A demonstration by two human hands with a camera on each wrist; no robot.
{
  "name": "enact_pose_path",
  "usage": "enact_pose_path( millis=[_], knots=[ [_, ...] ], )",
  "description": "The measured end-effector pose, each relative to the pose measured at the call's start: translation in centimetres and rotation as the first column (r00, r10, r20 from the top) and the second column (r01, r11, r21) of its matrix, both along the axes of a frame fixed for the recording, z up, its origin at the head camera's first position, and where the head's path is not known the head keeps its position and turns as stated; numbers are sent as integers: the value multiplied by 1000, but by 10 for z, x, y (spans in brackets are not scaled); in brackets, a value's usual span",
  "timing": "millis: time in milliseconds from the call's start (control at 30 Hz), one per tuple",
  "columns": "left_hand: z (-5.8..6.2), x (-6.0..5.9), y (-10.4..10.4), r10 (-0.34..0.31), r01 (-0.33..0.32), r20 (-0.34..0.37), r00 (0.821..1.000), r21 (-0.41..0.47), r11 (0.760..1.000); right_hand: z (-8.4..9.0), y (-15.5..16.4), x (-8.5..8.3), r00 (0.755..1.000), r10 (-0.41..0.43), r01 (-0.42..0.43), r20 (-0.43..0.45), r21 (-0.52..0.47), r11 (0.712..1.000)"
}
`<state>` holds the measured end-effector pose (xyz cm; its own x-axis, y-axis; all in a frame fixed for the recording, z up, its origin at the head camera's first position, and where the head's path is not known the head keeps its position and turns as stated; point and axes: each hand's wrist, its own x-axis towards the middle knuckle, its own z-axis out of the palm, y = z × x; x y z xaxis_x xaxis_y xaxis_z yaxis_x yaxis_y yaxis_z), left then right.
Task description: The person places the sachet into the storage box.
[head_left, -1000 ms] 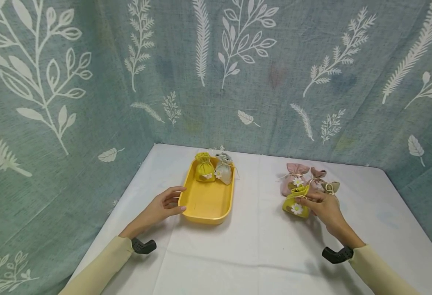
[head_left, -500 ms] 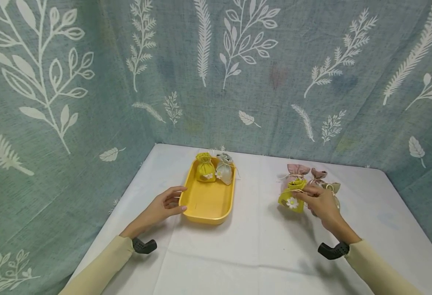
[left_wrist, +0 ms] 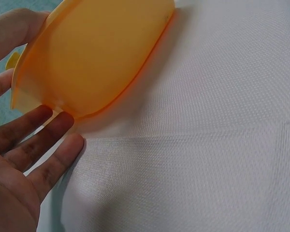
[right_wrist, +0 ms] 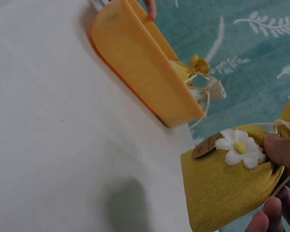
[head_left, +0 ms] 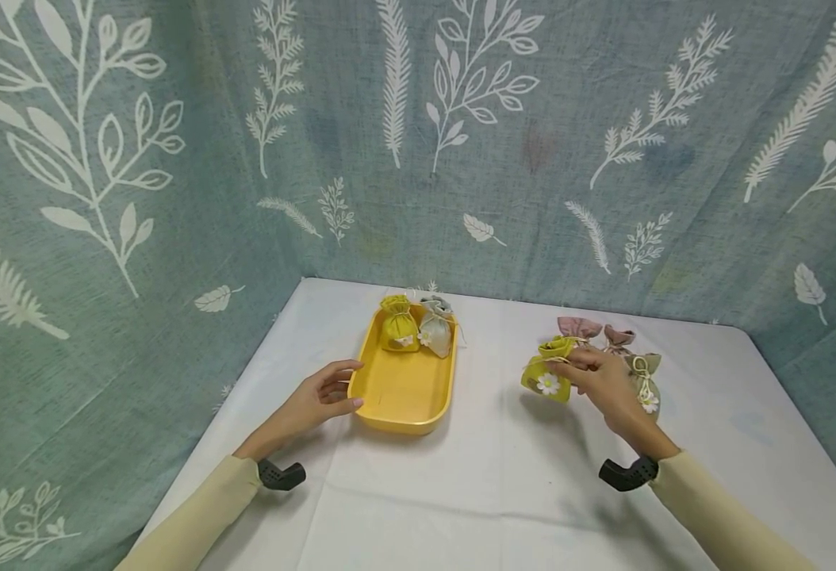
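Right hand pinches the yellow pouch at its tied neck, thumb and fingers curled on the drawstring; pouch hangs off the hand's left side, lifted clear of the white tablecloth, its shadow on the cloth below; white daisy and a small brown tag face out on the front, clear in the right wrist view. Just behind the right hand: 2 pink pouches, the larger pink pouch and the smaller pink pouch, both mostly hidden by the hand and the held pouch; the beige pouch sits just to the hand's right, with a daisy low on its front; cannot tell whether the hand touches it.

Left hand is relaxed, fingers nearly straight, grasping nothing; fingertips rest against the near left corner of the yellow tray; the left wrist view shows them under the tray's outer wall, palm on the cloth. At the tray's far end, well ahead of the left hand, 2 pouches stand upright and touching: a yellow-green pouch and a white pouch on its right. Tray lies well to the left of the right hand, with bare cloth between tray and held pouch.

Both sleeves are pale yellow; a black wrist mount sits on each forearm. Teal curtain with white leaf print hangs behind and to both sides of the table.
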<state>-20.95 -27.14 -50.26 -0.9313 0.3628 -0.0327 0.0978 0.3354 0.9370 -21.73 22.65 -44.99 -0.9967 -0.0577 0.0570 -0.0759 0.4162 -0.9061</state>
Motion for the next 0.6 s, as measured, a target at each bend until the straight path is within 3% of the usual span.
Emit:
enact_pose_path(
  millis=[600],
  knots=[
    [3, 2, 1, 12, -12, 14, 1000, 3, 1000, 14, -45, -15, 998, 65, -66, -20, -81, 995]
  ],
)
